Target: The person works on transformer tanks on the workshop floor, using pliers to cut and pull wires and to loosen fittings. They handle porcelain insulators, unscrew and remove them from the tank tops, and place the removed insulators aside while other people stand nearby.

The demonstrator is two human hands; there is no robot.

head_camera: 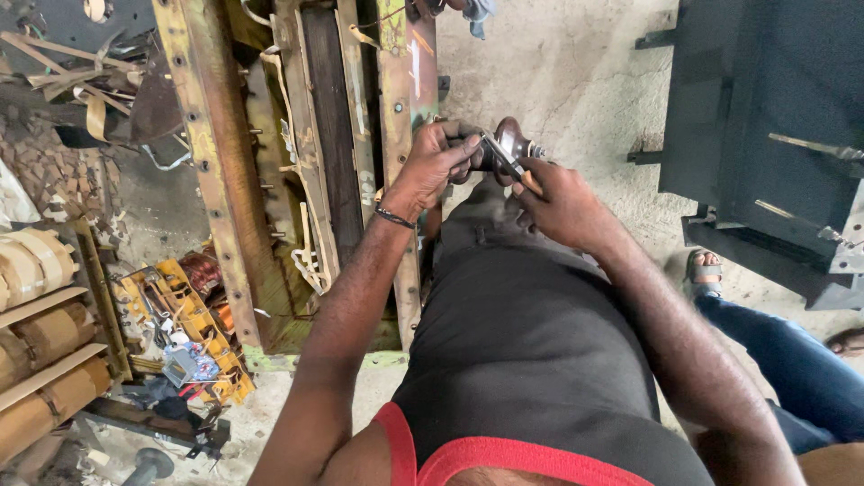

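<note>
My left hand (438,160) grips a dark brown ribbed insulator-like part (511,141) with a metal stud at its right end, held over my lap. A thin metal blade (500,155) is pinched in my right hand (558,202), its tip resting against the brown part. A thin black band circles my left wrist. I wear dark shorts (531,333) with a red waistband.
A large rusty yellow-green steel frame (220,180) with bolts and straps lies to the left. Brown paper-wrapped coils (40,360) and a yellow cluttered part (193,328) sit lower left. A dark metal tank (765,117) stands right. Another person's leg in jeans and a sandalled foot (704,270) are nearby.
</note>
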